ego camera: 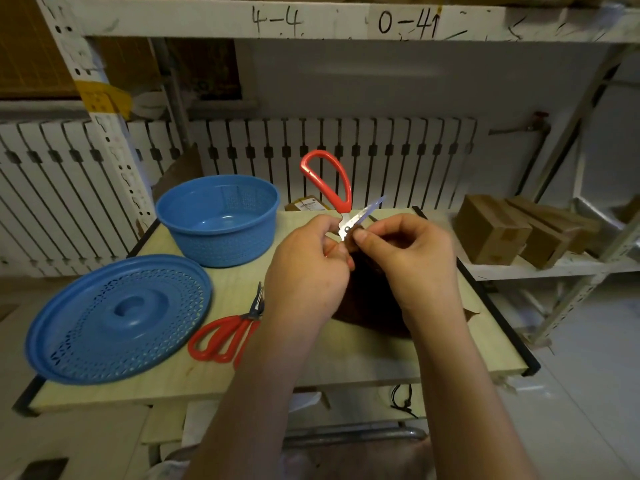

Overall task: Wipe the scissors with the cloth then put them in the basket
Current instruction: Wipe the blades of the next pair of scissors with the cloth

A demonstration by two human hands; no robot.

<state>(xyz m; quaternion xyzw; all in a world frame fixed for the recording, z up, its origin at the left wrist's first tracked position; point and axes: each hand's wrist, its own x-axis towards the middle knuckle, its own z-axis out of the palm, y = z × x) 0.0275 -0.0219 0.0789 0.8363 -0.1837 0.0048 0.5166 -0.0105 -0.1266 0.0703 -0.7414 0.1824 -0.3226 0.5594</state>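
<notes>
Scissors point(341, 199) with red loop handles held up above the wooden table point(346, 355), one loop standing upward, one blade angled up to the right. Left hand point(304, 271) pinches them near the pivot, fingers curled tight. Right hand point(412, 258) holds dark brown cloth point(367, 296) bunched against the blade base, thumb and fingers curled round it; the cloth hangs down between both hands to the tabletop. Blue perforated basket point(218, 220) stands left of the held scissors, on the far left part of the table. Blue perforated lid point(117, 317) lies flat nearer than the basket, at the table's left edge. Second pair of red-handled scissors point(228, 332) lies on the table just right of the lid, blades closed, pointing away. Cardboard boxes point(512, 230) sit on a shelf right of the table.
</notes>
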